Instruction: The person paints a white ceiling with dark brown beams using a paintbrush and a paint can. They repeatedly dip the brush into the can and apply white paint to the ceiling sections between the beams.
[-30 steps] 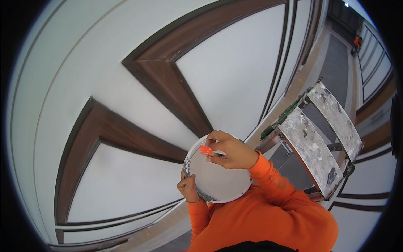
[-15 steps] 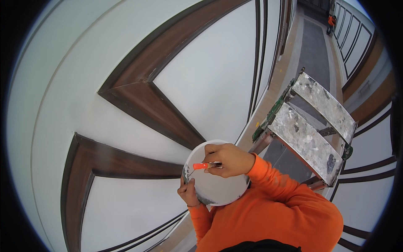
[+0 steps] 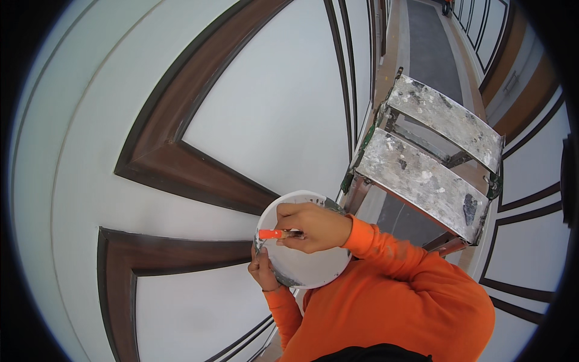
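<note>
A round white bucket (image 3: 301,196) with dark grey smears around its rim and inner wall is held in front of my body. My left hand (image 3: 263,271) grips its left edge, thumb over the rim and fingers around the outside. Closed over the bucket's opening, my right hand (image 3: 316,228) holds a small hand tool (image 3: 269,233) with an orange-red part and a wood-coloured part. The orange-red end points left, close to the bucket's left rim. My right hand covers part of the tool, so its exact kind cannot be made out.
A paint-spattered stepladder (image 3: 422,175) with two broad treads stands close on my right. On the left, a white wall (image 3: 265,114) carries thick brown mouldings (image 3: 163,148). The grey-centred corridor floor (image 3: 431,42) stretches away; part of a person (image 3: 446,8) shows at its far end.
My view has shifted, so the ladder appears further left and higher. Bucket and hands sit slightly further left and up in the picture. Both grips stay the same.
</note>
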A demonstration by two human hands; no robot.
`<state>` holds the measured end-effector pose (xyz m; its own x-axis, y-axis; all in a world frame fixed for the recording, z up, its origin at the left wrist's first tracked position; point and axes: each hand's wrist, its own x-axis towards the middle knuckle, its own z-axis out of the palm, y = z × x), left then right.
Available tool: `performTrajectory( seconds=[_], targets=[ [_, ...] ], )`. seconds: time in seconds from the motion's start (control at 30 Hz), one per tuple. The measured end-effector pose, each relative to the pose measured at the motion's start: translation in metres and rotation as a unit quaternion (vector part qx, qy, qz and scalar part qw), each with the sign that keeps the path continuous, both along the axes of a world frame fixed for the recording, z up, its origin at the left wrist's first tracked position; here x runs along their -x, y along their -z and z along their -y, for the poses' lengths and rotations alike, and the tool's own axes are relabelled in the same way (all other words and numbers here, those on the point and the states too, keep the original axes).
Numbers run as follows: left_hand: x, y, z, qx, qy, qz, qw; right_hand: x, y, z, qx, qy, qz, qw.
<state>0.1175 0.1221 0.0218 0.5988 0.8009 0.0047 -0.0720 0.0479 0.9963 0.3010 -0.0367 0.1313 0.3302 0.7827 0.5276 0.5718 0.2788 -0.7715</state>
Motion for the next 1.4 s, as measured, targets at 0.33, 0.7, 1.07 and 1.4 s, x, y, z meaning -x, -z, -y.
performTrajectory(
  seconds=[0.33, 0.7, 1.07, 1.4],
  targets=[
    [-0.009, -0.004, 0.018, -0.019, -0.1, -0.051, 0.994, 0.006, -0.008, -0.01, 0.01, -0.041, 0.022, 0.999],
    [-0.001, -0.009, 0.026, 0.074, -0.034, 0.001, 0.997, -0.003, 0.008, 0.006, -0.008, 0.014, 0.024, 1.0],
    [-0.002, -0.008, 0.038, 0.068, -0.038, -0.023, 0.997, 0.0, 0.051, 0.016, 0.042, 0.064, -0.02, 0.997],
    [0.053, 0.084, 0.001, -0.002, -0.009, -0.054, 0.999, 0.017, 0.025, 0.002, 0.139, -0.05, 0.038, 0.988]
  ],
)
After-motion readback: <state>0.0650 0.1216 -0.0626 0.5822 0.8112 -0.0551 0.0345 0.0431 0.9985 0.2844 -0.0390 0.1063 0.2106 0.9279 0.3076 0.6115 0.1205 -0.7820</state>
